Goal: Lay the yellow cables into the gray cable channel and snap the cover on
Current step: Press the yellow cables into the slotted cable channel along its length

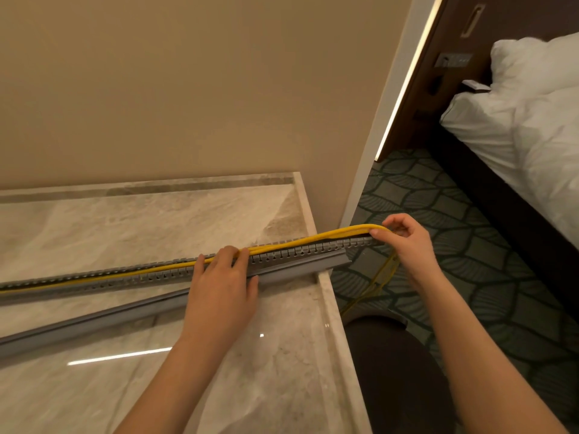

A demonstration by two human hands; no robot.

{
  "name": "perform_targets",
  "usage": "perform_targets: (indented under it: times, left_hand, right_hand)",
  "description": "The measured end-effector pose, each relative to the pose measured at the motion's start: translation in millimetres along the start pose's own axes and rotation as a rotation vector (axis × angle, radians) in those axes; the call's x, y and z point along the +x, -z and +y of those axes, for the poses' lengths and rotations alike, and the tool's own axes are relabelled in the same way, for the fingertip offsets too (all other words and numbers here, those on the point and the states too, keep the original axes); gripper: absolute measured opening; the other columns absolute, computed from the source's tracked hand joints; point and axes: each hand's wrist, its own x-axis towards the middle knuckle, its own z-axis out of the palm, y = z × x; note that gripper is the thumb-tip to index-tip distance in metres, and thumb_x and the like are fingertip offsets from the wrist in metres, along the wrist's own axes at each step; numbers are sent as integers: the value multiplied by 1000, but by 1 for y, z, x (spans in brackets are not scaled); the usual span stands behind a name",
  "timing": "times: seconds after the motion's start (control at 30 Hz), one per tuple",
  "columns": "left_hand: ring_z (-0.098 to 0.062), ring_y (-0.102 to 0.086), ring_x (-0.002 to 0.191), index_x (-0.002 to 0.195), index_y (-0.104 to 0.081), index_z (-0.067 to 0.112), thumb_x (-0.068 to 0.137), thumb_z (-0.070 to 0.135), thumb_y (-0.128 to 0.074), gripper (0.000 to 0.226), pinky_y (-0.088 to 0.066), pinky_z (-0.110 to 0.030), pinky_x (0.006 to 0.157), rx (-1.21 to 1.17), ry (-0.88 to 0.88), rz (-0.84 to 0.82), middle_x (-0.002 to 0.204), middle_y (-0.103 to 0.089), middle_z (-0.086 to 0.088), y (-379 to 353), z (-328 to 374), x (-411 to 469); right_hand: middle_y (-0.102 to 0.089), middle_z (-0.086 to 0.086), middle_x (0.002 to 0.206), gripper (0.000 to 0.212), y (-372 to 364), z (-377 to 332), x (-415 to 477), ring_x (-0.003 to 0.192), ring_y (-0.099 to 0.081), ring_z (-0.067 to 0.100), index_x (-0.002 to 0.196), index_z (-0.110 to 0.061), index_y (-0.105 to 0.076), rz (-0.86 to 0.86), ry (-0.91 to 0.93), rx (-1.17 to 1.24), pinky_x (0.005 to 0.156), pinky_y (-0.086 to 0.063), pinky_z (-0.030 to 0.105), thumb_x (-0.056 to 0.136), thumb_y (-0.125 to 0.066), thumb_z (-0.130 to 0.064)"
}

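The gray cable channel point(297, 253) lies long across the tabletop point(125, 220), and its right end sticks out past the edge. The yellow cables point(344, 231) sit inside it on the left but lift up on the right. The left hand point(222, 289) lies flat, pressing them down. The right hand point(407, 239) pinches them at the channel's end. The cover point(94, 321) (still off) lies just beside the channel.
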Motion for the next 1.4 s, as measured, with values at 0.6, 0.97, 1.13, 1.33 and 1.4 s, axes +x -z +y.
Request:
perform_targets:
  times: [0.6,0.97,1.13,1.33,1.4]
  left_hand:
    - [-21,-53,114,133,-44,18,90,35,-48,46,-20,-51,110,-17,12,-18,124,-51,0,-4,-3,2]
    - [-22,-54,113,138,-36,32,92,41,-41,46,-24,-52,110,41,5,-32,122,-44,-1,-9,0,-1]
    - [-23,-55,109,136,-41,29,91,39,-45,46,-37,-52,99,9,0,-29,120,-45,-3,-10,-2,-2]
    - [-23,-54,110,136,-42,29,91,39,-45,46,-37,-54,100,-4,9,-29,121,-44,-3,-11,-1,-3]
    - [-24,-54,110,136,-42,28,91,38,-45,46,-38,-54,99,-10,12,-27,121,-44,-4,-11,0,-4]
  right_hand:
    - [-65,2,92,10,-1,-12,-2,87,-59,13,88,-19,-64,-246,-123,2,71,-42,23,86,-58,-11]
    - [-66,-7,94,15,-11,-3,-6,92,-59,9,89,-32,-65,-145,-70,40,73,-43,19,89,-55,-21]
    - [-68,-6,92,38,-9,27,-24,101,-59,15,76,-35,-71,-74,-261,258,97,-30,41,92,-39,-48]
    - [-66,1,99,31,-9,32,-26,104,-57,18,83,-27,-67,-10,-218,204,96,-35,37,92,-43,-44]
    - [-65,0,102,19,-6,24,-23,101,-58,13,96,-24,-64,-10,-31,159,89,-43,29,90,-52,-37]
